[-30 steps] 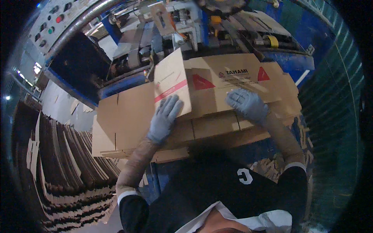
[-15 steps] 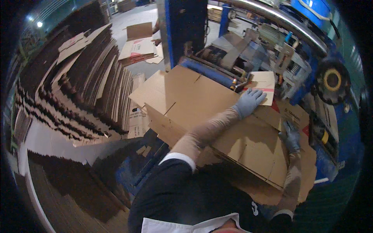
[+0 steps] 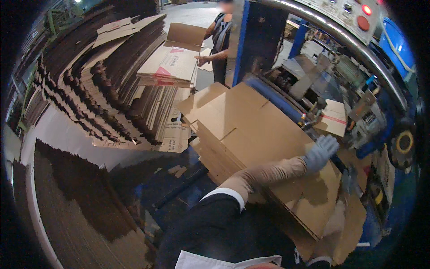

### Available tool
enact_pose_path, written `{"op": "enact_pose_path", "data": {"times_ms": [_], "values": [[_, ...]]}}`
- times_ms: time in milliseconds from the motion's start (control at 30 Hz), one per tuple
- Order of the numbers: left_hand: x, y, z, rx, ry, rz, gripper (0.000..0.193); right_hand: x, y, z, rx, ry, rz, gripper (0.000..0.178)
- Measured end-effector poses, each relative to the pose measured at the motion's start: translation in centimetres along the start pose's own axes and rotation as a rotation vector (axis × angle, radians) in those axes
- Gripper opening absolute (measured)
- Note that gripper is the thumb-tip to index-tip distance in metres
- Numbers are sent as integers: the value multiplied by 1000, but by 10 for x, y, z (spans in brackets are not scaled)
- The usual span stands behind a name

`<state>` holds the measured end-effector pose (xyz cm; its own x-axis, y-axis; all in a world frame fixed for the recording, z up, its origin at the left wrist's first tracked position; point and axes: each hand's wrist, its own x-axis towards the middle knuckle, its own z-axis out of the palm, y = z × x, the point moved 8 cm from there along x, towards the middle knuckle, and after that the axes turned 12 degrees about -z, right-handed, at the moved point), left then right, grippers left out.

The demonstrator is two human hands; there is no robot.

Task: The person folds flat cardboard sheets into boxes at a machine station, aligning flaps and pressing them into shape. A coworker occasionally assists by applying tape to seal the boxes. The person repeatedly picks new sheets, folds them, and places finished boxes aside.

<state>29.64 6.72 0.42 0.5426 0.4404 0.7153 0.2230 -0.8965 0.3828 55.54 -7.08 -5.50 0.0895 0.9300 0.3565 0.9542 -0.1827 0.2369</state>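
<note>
A stack of flat brown cardboard carton blanks (image 3: 251, 130) lies in front of me, slotted and creased, its sheets unevenly lined up at the left. My left hand (image 3: 320, 154), in a grey glove, is over the right part of the top sheet with its fingers stretched out; whether it touches is unclear. My right hand (image 3: 348, 180), gloved too, is at the stack's right edge, blurred and in shadow, its fingers hard to make out. Beyond my left hand, a cardboard panel with a red stripe (image 3: 332, 118) lies at the machine (image 3: 358, 121).
Tall stacks of cardboard (image 3: 96, 89) stand at the left, more at the lower left (image 3: 85, 206). A person (image 3: 220, 38) beyond them has a hand at printed carton blanks (image 3: 172, 65). A blue post (image 3: 255, 45) and a metal bar (image 3: 349, 31) border the machine.
My view has swung left, bringing the other person into sight. My left hand has come away from the red-striped panel. The printed cardboard near my right hand is now mostly out of sight.
</note>
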Motion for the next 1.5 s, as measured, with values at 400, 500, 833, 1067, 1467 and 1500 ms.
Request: {"op": "enact_pose_path", "data": {"times_ms": [400,500,833,1067,1467,1500], "values": [[-15,67,14,-471,-203,330,16,-51,28,-11,276,-253,378,40],[-18,64,13,-493,-401,183,10,-71,33,-13,302,-296,453,40],[-14,58,-10,-499,-265,121,10,-67,37,-13,345,-318,499,38],[-10,42,29,-630,-296,-207,9,-48,32,-9,380,-269,466,37],[-10,54,-9,-469,-328,77,10,-36,22,-8,409,-272,447,35],[-10,54,-8,-472,-352,91,11,-35,21,-8,409,-270,444,34]]}}
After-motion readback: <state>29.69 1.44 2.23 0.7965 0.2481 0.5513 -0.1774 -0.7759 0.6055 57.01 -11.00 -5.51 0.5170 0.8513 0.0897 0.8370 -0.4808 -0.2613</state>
